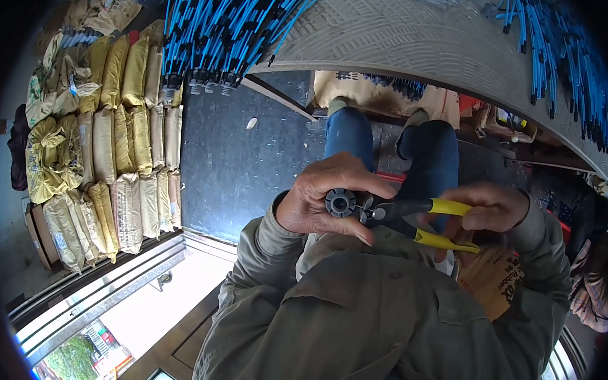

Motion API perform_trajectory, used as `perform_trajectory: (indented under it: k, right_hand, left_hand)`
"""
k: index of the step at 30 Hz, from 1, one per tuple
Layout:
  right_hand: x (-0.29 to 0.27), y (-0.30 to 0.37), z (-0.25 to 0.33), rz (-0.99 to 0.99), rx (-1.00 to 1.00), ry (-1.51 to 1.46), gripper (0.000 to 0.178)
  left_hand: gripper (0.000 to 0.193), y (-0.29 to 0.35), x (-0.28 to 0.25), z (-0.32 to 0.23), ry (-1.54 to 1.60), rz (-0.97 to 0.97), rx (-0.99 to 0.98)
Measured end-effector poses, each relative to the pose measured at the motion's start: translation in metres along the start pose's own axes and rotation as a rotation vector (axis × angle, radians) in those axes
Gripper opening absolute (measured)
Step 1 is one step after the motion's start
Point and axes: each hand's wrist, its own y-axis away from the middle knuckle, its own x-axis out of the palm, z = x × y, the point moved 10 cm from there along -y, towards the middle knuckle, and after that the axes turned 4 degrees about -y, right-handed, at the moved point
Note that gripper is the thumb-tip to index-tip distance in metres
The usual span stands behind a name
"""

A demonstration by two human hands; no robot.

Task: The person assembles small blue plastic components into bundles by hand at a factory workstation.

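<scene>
Between the 2 hands, just above the lap: a small round fitting (341, 203), dark grey, ribbed face turned up toward the camera. Pinched in the left hand (317, 203), thumb curled over the top rim, fingers (357, 233) wrapped beneath, so clenched firmly on it. Directly to its right, touching or nearly touching its edge, the dark head of the pliers (412, 220). Whether biting the fitting or only resting against it, hard to tell.

Long axis of the pliers running left to right, almost level, nose toward the fitting, the 2 yellow handles fanning slightly apart toward the right hand (492, 210). Right hand closed round those handles, 1 under the thumb, 1 under the curled fingers; grasping, not released. Left hand therefore the nearer to the fitting, in full contact; right hand well apart from it, reaching it only through the tool. Fitting lying leftward of the right fingers, straight along the line of the pliers.

Around all this: olive jacket (352, 316) filling the lower frame, blue jeans (351, 134) above the hands, a dark floor (237, 159) to the left. Farther left, rows of stacked yellowish sacks (124, 146). Along the top, bundles of blue rods (223, 27) beside a patterned grey tabletop (408, 37).
</scene>
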Motion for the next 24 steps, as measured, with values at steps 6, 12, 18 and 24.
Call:
perform_trajectory:
  k: [6, 12, 18, 24]
  right_hand:
    - [-0.003, -0.01, 0.001, -0.14, -0.043, 0.244, 0.041]
    - [-0.015, -0.016, 0.02, -0.401, -0.108, 0.883, 0.037]
    - [0.003, -0.024, -0.002, -0.422, -0.048, 0.699, 0.037]
    - [-0.009, -0.03, 0.007, -0.305, -0.057, 0.799, 0.042]
  left_hand:
    - [0.059, 0.002, -0.006, -0.002, -0.082, -0.142, -0.026]
    - [0.06, 0.006, -0.008, 0.002, -0.193, -0.239, -0.071]
    - [0.056, 0.014, -0.016, -0.001, -0.216, -0.372, -0.022]
    - [0.052, 0.012, -0.017, -0.004, -0.257, -0.364, -0.025]
